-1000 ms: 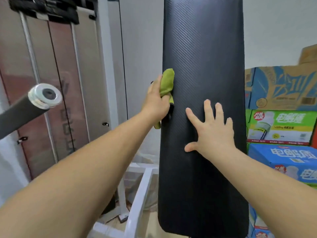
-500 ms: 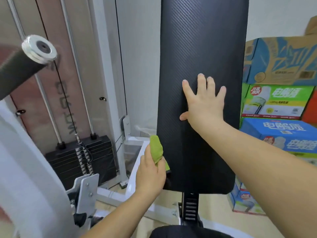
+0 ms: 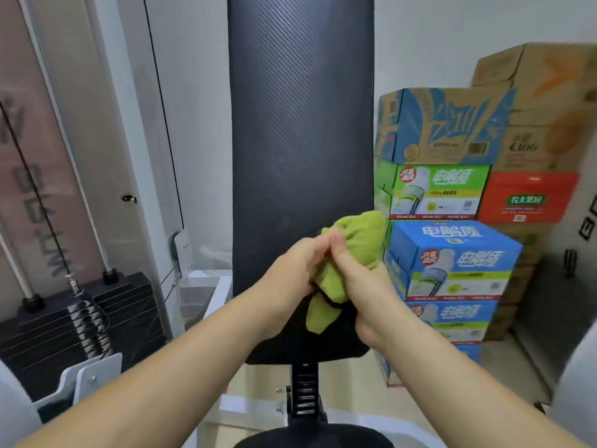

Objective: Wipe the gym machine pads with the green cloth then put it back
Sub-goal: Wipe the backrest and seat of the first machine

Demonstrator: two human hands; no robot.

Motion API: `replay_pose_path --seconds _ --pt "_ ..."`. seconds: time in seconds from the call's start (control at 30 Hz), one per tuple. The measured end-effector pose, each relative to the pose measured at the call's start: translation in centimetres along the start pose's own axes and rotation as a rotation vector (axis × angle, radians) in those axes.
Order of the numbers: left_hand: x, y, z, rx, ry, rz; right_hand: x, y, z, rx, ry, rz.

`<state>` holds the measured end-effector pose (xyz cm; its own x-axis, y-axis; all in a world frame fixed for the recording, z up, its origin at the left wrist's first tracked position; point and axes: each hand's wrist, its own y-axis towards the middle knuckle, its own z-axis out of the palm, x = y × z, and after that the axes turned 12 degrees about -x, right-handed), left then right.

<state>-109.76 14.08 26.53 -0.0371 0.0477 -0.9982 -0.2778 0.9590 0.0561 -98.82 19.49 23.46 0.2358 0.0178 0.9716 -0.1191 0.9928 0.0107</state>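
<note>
The tall black back pad of the gym machine stands upright in the middle of the view. In front of its lower part both my hands hold the bunched green cloth. My left hand grips the cloth's left side. My right hand grips it from the right, fingers pinching the fabric. A fold of the cloth hangs down between my hands. The black seat pad shows at the bottom edge.
A black weight stack with cable and guide rods is at the left behind a white frame post. Stacked cardboard drink boxes stand close to the pad's right. The pad's adjuster post rises from the seat.
My left hand brought the cloth from the pad's left edge to the front. My right hand left the pad face and took hold of the cloth too. The view tilted down.
</note>
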Motion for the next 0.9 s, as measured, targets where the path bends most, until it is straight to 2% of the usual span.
replay_pose_path --seconds 0.07,0.13,0.17,0.2,0.27,0.37,0.47,0.57,0.7,0.8,0.9 --pt "-1.5 1.7 0.3 -0.102 0.315 0.213 1.0 2.0 -2.1 -0.276 0.086 -0.063" --pt "-2.1 3.7 -0.9 -0.287 0.821 0.585 3.1 4.1 -4.0 -0.456 0.113 -0.173" --pt "-2.5 4.5 -1.5 -0.345 1.097 0.711 4.5 5.0 -4.6 -0.503 0.09 -0.242" --pt "-2.6 5.3 -2.1 -0.365 1.336 0.773 5.9 6.1 -4.9 -0.519 0.059 -0.316" --pt "-1.9 7.1 -2.3 -0.331 1.626 0.747 8.6 8.7 -4.6 -0.499 -0.048 -0.433" --pt "-0.1 8.5 -1.7 -0.306 1.694 0.709 12.2 12.3 -1.9 -0.475 -0.225 -0.534" --pt "1.2 9.3 -2.1 -0.364 1.677 0.744 14.4 15.3 1.8 -0.409 -0.209 -0.643" --pt "1.4 9.7 -2.5 -0.378 1.658 0.768 14.3 16.4 4.5 -0.367 -0.412 -0.741" --pt "1.5 10.3 -2.5 -0.382 1.652 0.783 10.4 16.8 3.4 -0.437 -0.546 -0.8" --pt "1.7 10.4 -2.5 -0.391 1.645 0.789 4.4 14.5 0.7 -0.431 -0.572 -0.767" --pt "1.7 10.2 -2.2 -0.395 1.641 0.784 -3.1 10.8 -2.6 -0.414 -0.547 -0.654"
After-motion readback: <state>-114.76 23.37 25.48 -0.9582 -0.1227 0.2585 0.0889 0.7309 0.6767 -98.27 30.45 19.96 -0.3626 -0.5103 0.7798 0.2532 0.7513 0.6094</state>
